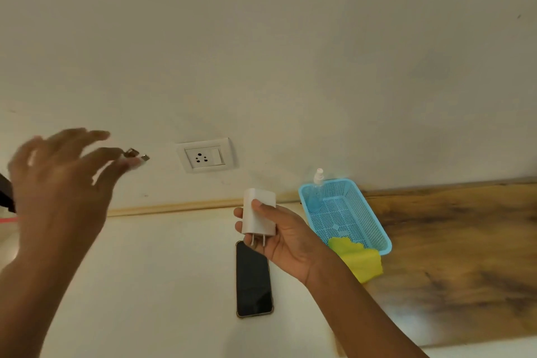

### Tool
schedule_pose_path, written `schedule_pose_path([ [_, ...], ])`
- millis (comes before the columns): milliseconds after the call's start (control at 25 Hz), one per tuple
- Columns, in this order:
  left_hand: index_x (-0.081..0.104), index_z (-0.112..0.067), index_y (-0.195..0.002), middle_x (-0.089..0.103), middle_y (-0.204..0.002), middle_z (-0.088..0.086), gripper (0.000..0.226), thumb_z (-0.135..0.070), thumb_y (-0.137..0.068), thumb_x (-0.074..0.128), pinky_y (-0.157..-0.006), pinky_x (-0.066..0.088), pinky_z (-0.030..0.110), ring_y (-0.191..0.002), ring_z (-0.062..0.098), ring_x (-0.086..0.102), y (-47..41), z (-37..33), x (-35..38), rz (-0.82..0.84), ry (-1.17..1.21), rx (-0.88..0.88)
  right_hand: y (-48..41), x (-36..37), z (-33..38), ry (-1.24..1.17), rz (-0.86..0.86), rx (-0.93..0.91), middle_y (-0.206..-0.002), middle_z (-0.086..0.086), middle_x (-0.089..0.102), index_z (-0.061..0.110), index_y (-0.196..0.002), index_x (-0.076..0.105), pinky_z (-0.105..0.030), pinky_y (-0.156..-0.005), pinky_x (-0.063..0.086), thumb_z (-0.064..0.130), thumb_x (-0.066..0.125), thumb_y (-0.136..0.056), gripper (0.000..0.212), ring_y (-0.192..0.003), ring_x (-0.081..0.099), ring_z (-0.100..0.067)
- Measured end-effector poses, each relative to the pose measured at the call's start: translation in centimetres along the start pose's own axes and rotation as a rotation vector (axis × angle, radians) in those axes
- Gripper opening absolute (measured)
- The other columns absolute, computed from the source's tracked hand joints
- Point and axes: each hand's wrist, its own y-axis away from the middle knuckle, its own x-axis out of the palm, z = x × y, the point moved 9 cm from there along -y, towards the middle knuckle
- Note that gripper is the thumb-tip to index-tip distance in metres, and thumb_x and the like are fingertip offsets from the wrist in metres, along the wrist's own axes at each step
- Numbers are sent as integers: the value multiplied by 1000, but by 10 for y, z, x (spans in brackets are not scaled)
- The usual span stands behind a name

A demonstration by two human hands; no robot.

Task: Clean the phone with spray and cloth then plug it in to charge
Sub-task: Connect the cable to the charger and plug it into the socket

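A black phone (253,282) lies screen up on the white counter. Just above its top end, my right hand (279,237) grips a white charger adapter (259,211) with its two prongs pointing down. My left hand (58,180) is raised at the left, blurred, pinching the metal cable plugs (137,155) at its fingertips, left of the wall socket (205,155). The cable itself is hidden. A spray bottle (317,187) stands in the far corner of a blue basket (374,229). A yellow cloth (359,259) hangs over the basket's near end, partly behind my right forearm.
The socket plate sits on the white wall just above the counter's back trim. A wood-grain board (459,256) covers the counter to the right of the basket. A dark object (5,192) shows at the far left edge.
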Motion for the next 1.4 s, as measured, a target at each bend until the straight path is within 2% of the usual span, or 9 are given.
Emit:
schedule_pose_path([
  [120, 56, -17, -89, 59, -71, 4, 42, -55, -93, 37, -59, 48, 44, -64, 31, 54, 1, -20, 7, 50, 6, -69, 3, -2, 3, 6, -8, -5, -101, -17, 67, 3, -125, 49, -29, -61, 56, 19, 71, -76, 56, -81, 67, -24],
  [240, 49, -21, -90, 57, -57, 8, 45, -60, -87, 26, -50, 49, 42, -47, 30, 52, 11, -16, 19, 153, 10, -193, 5, -1, 6, 11, -6, -10, -100, -17, 67, 4, -123, 50, -29, -61, 55, 19, 70, -76, 53, -81, 67, -24],
  [400, 62, -25, -89, 64, -60, 14, 41, -56, -85, 35, -54, 46, 38, -54, 32, 58, 16, -21, 28, 301, 126, -211, 7, 3, 6, 50, 11, -21, -102, -17, 66, 6, -124, 50, -30, -62, 56, 19, 70, -75, 55, -84, 66, -25],
  [520, 70, -27, -101, 74, -84, -2, 27, -36, -91, 46, -70, 48, 35, -72, 6, 62, 28, -30, 51, 550, 214, -190, 9, 10, 6, 122, 76, -36, -104, -15, 66, 11, -122, 52, -32, -66, 56, 13, 69, -78, 47, -89, 66, -26],
  [640, 69, -32, -103, 68, -72, -7, 22, -24, -90, 54, -64, 44, 23, -67, 5, 59, 43, -48, 63, 711, 291, -147, 11, 14, 8, 352, 143, -95, -109, -7, 65, 24, -113, 59, -31, -75, 56, 10, 66, -81, 35, -98, 64, -23],
  [720, 72, -35, -85, 70, -69, -10, 14, -23, -81, 66, -58, 42, 21, -64, 3, 60, 42, -61, 56, 619, 382, -157, 13, 17, 11, 490, 173, -148, -110, -1, 65, 33, -107, 63, -31, -84, 55, 12, 68, -81, 34, -103, 63, -19],
  [840, 73, -29, -72, 72, -68, -10, 11, -18, -73, 74, -53, 46, 16, -60, 2, 62, 36, -73, 48, 495, 526, -220, 14, 19, 15, 654, 191, -206, -113, -1, 63, 29, -113, 62, -37, -96, 51, 14, 72, -78, 39, -109, 58, -21],
  [1040, 74, -31, -86, 69, -74, -23, 16, -19, -77, 70, -61, 41, 6, -72, 0, 64, 34, -86, 50, 516, 411, -141, 15, 27, 17, 764, 222, -223, -108, 7, 66, 29, -112, 63, -26, -88, 51, 10, 72, -78, 40, -100, 61, -10],
  [1400, 71, -22, -107, 69, -106, -5, 24, -14, -87, 60, -71, 35, 12, -84, 6, 50, 26, -117, 55, 586, 108, 112, 13, 17, 17, 972, 130, -222, -107, 12, 65, 35, -112, 61, -27, -90, 51, 19, 74, -78, 40, -105, 60, -14],
])
